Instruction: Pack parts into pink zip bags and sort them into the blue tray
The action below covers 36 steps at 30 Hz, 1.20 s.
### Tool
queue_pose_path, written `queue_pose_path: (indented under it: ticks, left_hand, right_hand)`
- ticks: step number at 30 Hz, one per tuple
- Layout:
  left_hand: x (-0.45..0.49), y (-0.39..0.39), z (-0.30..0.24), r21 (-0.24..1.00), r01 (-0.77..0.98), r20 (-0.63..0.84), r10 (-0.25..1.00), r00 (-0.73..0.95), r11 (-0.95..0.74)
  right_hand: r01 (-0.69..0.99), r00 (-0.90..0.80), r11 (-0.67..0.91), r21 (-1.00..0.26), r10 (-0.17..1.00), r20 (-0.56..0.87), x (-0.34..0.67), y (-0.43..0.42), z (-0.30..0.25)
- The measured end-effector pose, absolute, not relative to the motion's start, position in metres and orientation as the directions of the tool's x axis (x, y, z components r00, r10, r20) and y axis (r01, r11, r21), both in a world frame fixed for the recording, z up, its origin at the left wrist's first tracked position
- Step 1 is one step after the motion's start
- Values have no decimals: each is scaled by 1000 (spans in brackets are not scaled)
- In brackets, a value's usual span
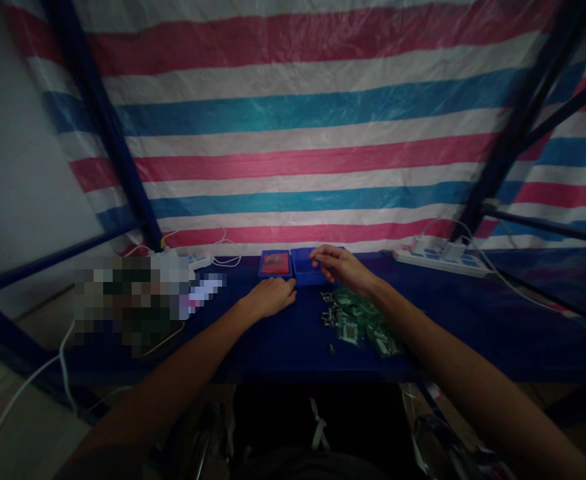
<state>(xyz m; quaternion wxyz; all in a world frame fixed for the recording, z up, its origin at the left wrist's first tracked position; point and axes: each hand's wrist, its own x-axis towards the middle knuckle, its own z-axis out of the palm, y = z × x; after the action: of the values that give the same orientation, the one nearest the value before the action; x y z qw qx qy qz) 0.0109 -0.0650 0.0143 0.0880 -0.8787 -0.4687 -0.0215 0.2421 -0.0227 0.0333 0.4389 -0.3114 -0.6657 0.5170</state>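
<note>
My right hand hovers at a blue plastic bin, its fingers curled in a pinch; anything between the fingertips is too small and dim to make out. My left hand rests low over the table, just in front of a second blue bin with a flat red piece in it. The left fingers are curled down and mostly hidden, so what they hold, if anything, does not show. Below my right wrist lie small metal parts and green-tinted clear plastic bags, partly covered by my forearm.
White power strips stand on the blue table at the back, one on the right, one on the left, with loose cables. A blurred-out heap sits at the left. Blue frame posts and a striped sheet close off the back.
</note>
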Motion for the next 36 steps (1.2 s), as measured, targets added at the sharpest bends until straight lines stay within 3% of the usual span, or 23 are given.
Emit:
queue_pose_path:
  ticks: [13,36]
  left_hand:
    - [11,-66,14,-216,829,147,822,551,-517]
    - [11,-65,17,-132,829,123,821,558,-544]
  right_hand:
    - [-21,-429,260,-965,870,243,242,-22,30]
    - [-41,-429,275,-961,863,265,240,-25,33]
